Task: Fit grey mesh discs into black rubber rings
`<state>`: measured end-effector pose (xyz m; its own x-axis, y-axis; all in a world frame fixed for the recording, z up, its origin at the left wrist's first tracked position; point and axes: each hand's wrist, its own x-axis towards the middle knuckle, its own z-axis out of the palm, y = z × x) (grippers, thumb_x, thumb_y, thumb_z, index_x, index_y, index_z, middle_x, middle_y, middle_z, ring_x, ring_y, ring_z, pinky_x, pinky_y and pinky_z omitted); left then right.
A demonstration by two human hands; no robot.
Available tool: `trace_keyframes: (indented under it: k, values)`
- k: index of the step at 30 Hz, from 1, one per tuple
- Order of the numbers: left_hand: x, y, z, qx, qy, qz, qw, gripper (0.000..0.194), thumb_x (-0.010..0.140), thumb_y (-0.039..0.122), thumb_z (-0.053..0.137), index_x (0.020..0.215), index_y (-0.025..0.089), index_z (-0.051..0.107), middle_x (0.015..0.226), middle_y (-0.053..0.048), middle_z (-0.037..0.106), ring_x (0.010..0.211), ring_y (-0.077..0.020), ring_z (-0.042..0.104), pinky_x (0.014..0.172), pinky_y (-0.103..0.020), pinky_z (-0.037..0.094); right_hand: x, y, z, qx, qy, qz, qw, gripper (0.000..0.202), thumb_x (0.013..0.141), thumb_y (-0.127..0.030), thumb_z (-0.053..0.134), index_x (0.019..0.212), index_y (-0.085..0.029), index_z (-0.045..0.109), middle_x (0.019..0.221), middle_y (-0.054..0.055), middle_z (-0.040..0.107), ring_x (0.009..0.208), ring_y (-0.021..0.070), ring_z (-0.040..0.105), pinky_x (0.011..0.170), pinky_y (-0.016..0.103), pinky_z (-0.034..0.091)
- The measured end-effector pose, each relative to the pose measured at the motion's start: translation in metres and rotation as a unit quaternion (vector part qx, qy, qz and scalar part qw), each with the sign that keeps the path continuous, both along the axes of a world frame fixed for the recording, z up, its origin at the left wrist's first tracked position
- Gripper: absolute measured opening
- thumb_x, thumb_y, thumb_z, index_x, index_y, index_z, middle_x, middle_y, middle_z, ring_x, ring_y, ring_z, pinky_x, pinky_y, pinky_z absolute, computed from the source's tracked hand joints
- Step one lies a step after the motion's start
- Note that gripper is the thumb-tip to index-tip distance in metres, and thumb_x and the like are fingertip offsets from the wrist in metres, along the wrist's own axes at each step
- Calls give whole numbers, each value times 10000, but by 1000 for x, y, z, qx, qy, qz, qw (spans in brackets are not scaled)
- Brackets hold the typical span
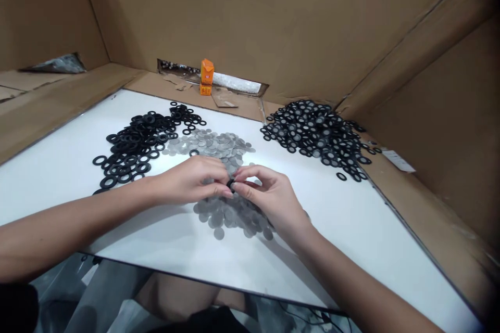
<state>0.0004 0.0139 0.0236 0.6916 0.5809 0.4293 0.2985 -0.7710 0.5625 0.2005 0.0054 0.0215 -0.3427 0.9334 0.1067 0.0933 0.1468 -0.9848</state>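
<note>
My left hand (195, 179) and my right hand (271, 190) meet over the middle of the white tabletop (164, 239). Between their fingertips is a small black ring (230, 184), pinched from both sides. A grey disc may be at the right fingertips, but the fingers mostly cover it. Beneath and around the hands spreads a pile of thin grey discs (219, 214). One loose black ring (194, 152) lies by the discs, just beyond my left hand.
Plain black rings (135, 138) are heaped at the left. At the back right is a heap of black rings with grey centres (316, 132). Cardboard walls (273, 21) enclose the table. An orange carton (207, 77) stands at the back, near a slot in the cardboard.
</note>
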Motion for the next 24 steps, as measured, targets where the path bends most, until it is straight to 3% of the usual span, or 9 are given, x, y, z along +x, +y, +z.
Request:
trace_keyframes:
  k: [6,13,18,24]
  values:
    - [5,0,-7,25,15,15,999,345,944,348,470,674,159,569,660,-23,565,658,-135,529,624,-233,395,0,1,1,-47,-10,11,999,238,682,-265,765,905,-218,698,806,12,661,781,156,620,719,291,508]
    - [9,-5,-10,48,12,75,996,311,949,330,453,691,169,519,681,-31,552,740,-172,504,683,-279,400,3,3,3,-27,-82,-5,996,159,739,-323,700,700,-184,634,696,11,617,661,147,551,609,276,436]
    - [15,-9,-11,27,48,125,991,289,909,431,504,773,176,529,753,-51,581,875,-233,494,722,-330,416,-1,-1,1,-6,-32,-23,999,154,735,-266,678,672,-189,560,667,-10,550,638,134,504,600,265,393]
    - [20,-9,-19,107,29,152,982,317,951,354,425,688,187,485,658,-43,537,754,-210,473,677,-331,391,-7,-6,-1,-9,-3,-31,999,190,751,-275,660,669,-204,504,622,-34,461,590,126,434,552,255,333]
